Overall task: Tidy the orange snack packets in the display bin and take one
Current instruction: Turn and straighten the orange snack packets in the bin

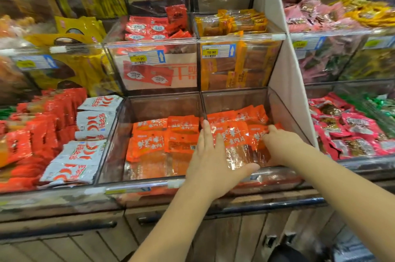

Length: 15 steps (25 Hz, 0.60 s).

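The orange snack packets (pixel 233 133) lie in the clear display bin (pixel 288 112), at 12 o'clock from the person. The left hand (pixel 210 154) is laid flat and open on the stack, fingers pointing to 12 o'clock, gripping nothing. At 3 o'clock from it, the right hand (pixel 280 144) is curled against the packet edges; a closed grip cannot be confirmed, so the stack is best squared between both hands before one packet is pinched.

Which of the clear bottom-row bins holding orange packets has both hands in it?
The right-hand bin, beside the white divider panel: left hand and right hand rest on its orange packets.
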Each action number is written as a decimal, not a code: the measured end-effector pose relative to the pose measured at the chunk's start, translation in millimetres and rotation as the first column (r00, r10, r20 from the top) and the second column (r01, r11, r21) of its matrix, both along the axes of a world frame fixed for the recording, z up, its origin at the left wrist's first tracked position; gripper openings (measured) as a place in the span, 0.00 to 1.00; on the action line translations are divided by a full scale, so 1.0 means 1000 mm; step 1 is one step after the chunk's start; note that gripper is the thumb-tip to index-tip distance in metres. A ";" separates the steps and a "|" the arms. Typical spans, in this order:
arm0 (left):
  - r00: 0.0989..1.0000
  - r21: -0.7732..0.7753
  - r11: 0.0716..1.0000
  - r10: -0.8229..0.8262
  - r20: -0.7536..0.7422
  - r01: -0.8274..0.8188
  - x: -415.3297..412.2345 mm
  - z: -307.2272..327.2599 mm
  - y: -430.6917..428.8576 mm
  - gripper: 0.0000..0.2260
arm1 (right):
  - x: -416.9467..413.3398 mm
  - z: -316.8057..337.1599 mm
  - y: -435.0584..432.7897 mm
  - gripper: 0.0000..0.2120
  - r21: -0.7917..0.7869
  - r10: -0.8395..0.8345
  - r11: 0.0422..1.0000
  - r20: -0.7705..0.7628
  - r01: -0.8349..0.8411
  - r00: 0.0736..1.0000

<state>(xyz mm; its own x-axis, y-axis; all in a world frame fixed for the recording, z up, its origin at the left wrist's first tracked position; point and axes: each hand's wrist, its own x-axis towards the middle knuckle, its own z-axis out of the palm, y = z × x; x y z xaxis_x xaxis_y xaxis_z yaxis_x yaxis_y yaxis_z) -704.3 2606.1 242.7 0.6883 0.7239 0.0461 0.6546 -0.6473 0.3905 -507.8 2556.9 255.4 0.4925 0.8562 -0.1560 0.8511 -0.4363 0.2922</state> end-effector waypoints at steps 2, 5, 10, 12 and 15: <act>0.996 -0.051 0.994 -0.093 0.011 0.094 -0.012 0.003 0.008 0.48 | 0.004 0.003 -0.002 0.23 -0.017 -0.012 1.000 -0.041 0.011 0.999; 0.970 -0.076 0.987 -0.119 0.213 0.138 -0.051 0.012 0.043 0.27 | -0.001 0.008 0.004 0.14 0.200 0.034 0.980 -0.229 0.013 0.973; 0.936 0.018 0.941 0.338 -0.098 -0.338 -0.082 0.007 0.095 0.29 | -0.103 0.018 0.052 0.24 0.641 0.365 0.767 -0.472 0.028 0.803; 0.948 -0.105 0.945 0.300 -0.108 -0.311 -0.077 0.003 0.098 0.40 | -0.130 0.006 0.069 0.30 0.617 0.334 0.787 -0.429 0.003 0.839; 0.932 -0.111 0.933 0.320 -0.171 -0.341 -0.070 0.003 0.100 0.36 | -0.135 -0.011 0.081 0.32 0.621 0.236 0.783 -0.354 0.039 0.905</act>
